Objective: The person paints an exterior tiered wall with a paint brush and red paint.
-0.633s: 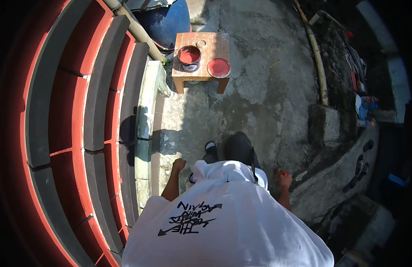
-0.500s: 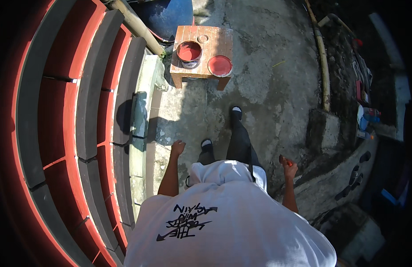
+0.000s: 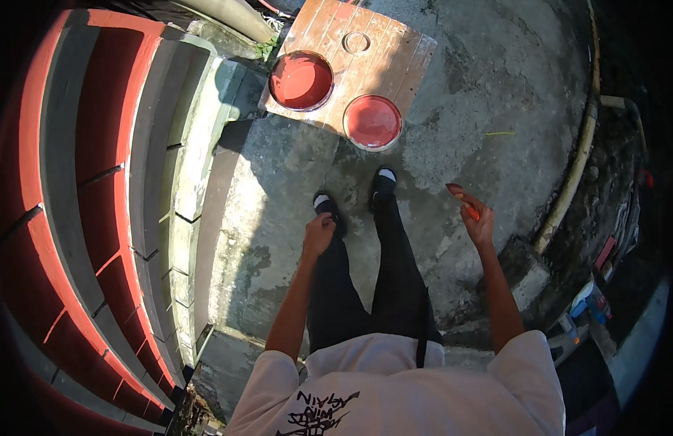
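My right hand [image 3: 479, 224] is closed around a paintbrush [image 3: 454, 190] with an orange handle and dark, reddish bristles, held out to the right over the concrete. Hanging in front of my left thigh, my left hand [image 3: 320, 234] has its fingers curled in, and nothing shows in it. Ahead of my feet stands a low wooden table [image 3: 384, 62]. At its left side sits an open can [image 3: 302, 81] of red paint. A round lid [image 3: 373, 122] coated in red paint lies at the table's near edge.
Red and dark grey painted steps [image 3: 104, 145] rise along the left, with a pale stone edge [image 3: 187, 182] beside them. A bamboo pole [image 3: 573, 178] lies at the right, near a rough block [image 3: 524, 272]. Grey pipe [image 3: 238, 18] runs behind the table.
I have come closer to the table, so the paint can and lid appear larger. Both hands have swung forward, and the right one still grips the paintbrush.
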A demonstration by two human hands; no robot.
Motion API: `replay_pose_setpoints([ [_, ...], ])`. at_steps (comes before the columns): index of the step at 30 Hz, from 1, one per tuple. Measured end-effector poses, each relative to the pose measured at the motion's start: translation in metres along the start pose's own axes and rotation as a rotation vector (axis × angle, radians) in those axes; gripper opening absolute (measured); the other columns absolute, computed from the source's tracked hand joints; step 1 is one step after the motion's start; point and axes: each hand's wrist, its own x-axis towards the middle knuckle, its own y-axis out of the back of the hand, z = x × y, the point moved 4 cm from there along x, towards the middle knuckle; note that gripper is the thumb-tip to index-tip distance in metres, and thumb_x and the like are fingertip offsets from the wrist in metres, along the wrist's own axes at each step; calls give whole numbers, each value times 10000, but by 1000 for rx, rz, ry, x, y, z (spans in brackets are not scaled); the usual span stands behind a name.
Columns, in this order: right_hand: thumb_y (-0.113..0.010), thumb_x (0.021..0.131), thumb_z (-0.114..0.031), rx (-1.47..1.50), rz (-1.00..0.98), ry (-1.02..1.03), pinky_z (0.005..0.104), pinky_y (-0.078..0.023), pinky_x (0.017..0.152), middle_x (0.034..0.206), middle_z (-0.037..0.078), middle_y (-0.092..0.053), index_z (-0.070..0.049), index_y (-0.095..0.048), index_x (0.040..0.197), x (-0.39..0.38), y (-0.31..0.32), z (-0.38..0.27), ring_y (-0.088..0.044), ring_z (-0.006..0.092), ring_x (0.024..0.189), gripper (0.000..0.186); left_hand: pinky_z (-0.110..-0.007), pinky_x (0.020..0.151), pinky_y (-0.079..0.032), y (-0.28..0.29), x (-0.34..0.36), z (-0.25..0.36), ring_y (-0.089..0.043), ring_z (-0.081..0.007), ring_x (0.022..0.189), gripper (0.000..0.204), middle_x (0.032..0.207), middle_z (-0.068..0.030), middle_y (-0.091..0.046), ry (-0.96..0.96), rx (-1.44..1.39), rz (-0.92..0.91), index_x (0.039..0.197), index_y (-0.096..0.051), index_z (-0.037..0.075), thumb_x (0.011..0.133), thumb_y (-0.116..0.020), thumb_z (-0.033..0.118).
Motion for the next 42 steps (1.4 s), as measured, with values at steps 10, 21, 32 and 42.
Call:
replay_pose_setpoints([
  [10,-754,780,9,110,-438,690,440,-550,1003,1265,157,-714,-28,-740,1146,189,-149,-83,-679,343,1176,368,-357,834,-547,-112,158,84,-713,-218,905,427,1017,-141,-736,-42,-158,154,1279,-602,-52,1010,-628,278],
  [21,-754,823,-46,55,-668,800,440,-544,1039,1261,129,-720,-35,-753,1114,246,-184,-71,-670,328,1198,292,-303,726,-587,-126,185,90,-752,-230,826,360,976,-167,-726,174,-697,106,1130,-578,-35,1111,-466,307],
  [32,-742,811,19,30,-367,708,425,-557,982,1244,176,-714,-15,-721,1163,252,-162,-48,-692,356,1143,354,-318,697,-602,-132,190,90,-761,-253,800,270,892,-181,-722,172,-832,129,1074,-545,-39,1118,-435,204],
  [42,-739,830,31,59,-93,392,371,-595,853,1139,234,-737,20,-718,1149,201,-145,-45,-745,363,1027,319,-340,725,-624,-131,190,93,-760,-281,810,252,911,-203,-716,171,-867,116,1070,-524,-54,1115,-428,174],
])
